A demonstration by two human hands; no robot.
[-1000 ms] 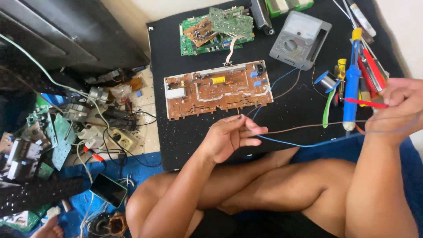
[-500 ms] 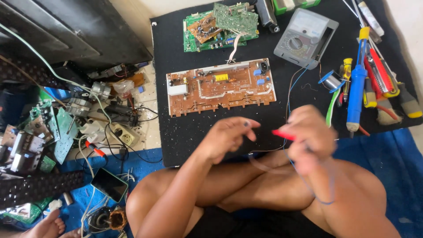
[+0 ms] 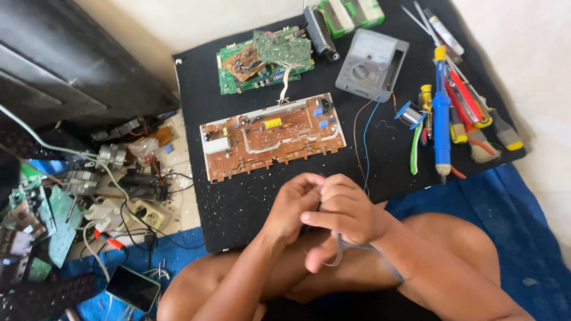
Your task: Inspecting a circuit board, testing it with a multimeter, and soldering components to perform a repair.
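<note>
My left hand (image 3: 292,208) and my right hand (image 3: 345,213) meet over my crossed legs at the near edge of a black mat (image 3: 226,208). Both pinch thin wires (image 3: 363,139), one blue and one brown, which run up across the mat. The fingers hide the wire ends. A brown circuit board (image 3: 270,135) lies flat on the mat just beyond my hands. Behind it sit a green circuit board (image 3: 264,59) and a grey multimeter (image 3: 372,64).
Screwdrivers, a blue-handled soldering iron (image 3: 441,113) and a solder spool (image 3: 409,114) lie at the mat's right. Left of the mat is a heap of boards, cables, a power strip (image 3: 148,215) and a phone (image 3: 133,288). A dark cabinet (image 3: 71,65) stands at upper left.
My right hand came in from the tools at the right, first holding a red-handled tool, and now closes against my left hand on the wires. The red tool is no longer visible.
</note>
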